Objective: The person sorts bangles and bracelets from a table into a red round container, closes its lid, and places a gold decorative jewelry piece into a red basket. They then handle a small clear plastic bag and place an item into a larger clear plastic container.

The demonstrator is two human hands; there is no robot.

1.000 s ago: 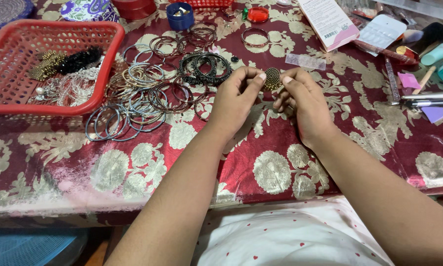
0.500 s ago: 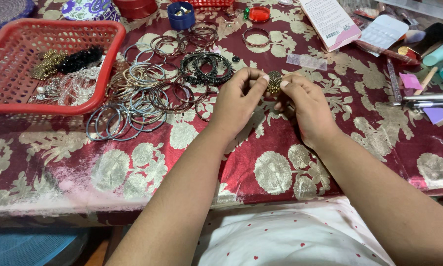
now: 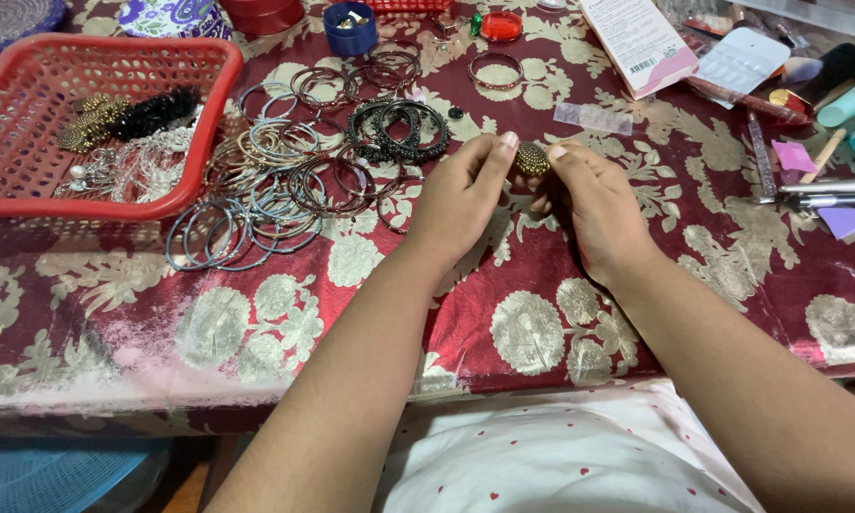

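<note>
Hands meet at the centre of the frame, just above the table: the left hand (image 3: 461, 195) and the right hand (image 3: 594, 204) are together, fingertips of both pinched on a small round gold ornament (image 3: 531, 159) held between them, clear of the cloth (image 3: 503, 313). Whether it is a ring, a stud or a bangle piece is too small to tell. To handle it well, I would judge that the grip should stay on the ornament's edges so its face shows, and the work should be kept low over the cloth so that anything dropped lands close. Left of the hands lies a spread of bangles (image 3: 285, 185), silver, gold and dark, some overlapping. Farther, at the upper left, a red basket (image 3: 209, 123) holds more jewellery. A blue cup (image 3: 349, 28) stands at the top, and a pink-and-white box (image 3: 641, 43) with tools lies at the upper right.
</note>
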